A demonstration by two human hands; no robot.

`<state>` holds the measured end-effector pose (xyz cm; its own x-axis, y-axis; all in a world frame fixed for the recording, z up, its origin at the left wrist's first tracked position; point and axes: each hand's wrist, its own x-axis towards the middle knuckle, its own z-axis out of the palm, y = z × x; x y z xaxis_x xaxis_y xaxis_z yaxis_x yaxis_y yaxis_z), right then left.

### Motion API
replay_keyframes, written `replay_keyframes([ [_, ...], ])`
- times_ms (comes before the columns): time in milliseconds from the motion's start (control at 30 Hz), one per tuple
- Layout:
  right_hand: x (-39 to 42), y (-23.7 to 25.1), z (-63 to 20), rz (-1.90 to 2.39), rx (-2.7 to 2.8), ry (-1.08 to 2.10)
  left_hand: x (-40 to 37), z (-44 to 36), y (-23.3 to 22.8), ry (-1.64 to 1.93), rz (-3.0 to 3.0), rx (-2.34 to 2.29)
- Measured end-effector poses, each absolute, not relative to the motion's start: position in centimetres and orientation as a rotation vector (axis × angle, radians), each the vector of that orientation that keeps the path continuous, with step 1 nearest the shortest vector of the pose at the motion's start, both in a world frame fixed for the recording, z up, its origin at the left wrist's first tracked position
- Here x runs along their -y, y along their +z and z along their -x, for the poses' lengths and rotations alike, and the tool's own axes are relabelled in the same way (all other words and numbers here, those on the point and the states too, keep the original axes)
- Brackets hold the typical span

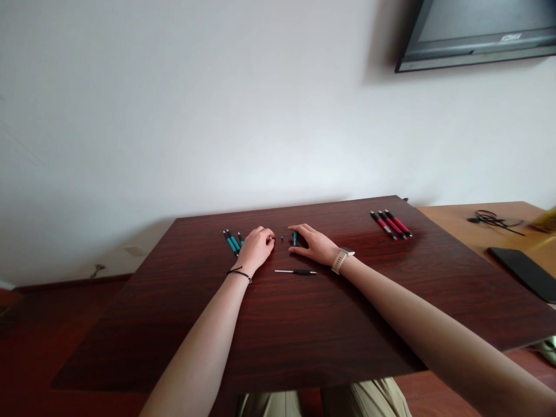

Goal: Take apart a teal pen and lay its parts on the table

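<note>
My left hand (257,250) rests on the dark table with its fingers pinched together; whatever they hold is too small to make out. My right hand (319,245) lies to the right, thumb and fingers spread apart around a teal pen barrel (295,238). Contact between the fingertips and the barrel is unclear. A tiny teal pen part (282,238) sits between the two hands. Nearer to me lies a pen refill (284,271) with a black grip (301,271) on it. Several teal and black pens (231,241) lie beside my left hand, partly hidden by it.
Several red and black pens (391,225) lie side by side at the right of the dark wooden table (330,324). A lighter table (467,223) adjoins it, with a black cable (493,218) and a dark flat object (523,272). A screen (482,35) hangs on the wall.
</note>
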<state>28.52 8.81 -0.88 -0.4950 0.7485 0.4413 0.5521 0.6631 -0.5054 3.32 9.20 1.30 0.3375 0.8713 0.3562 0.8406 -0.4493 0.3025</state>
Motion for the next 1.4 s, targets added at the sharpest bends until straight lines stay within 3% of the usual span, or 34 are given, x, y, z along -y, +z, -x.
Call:
replay_keyframes([
  [833, -8.7, -1.1, -29.2, 0.985, 2.192, 0.421, -9.1, -2.9, 0.9, 0.832, -2.375, -1.57],
  [1100, -6.4, 1.9, -29.7, 0.968, 2.289, 0.24, -8.0, -3.3, 3.5, 1.448, -2.204, -1.703],
  [1400, -4.2, 3.4, -28.5, 0.624, 2.633, 0.424, -6.9, -4.7, 3.7, 1.364, -2.353, -1.566],
])
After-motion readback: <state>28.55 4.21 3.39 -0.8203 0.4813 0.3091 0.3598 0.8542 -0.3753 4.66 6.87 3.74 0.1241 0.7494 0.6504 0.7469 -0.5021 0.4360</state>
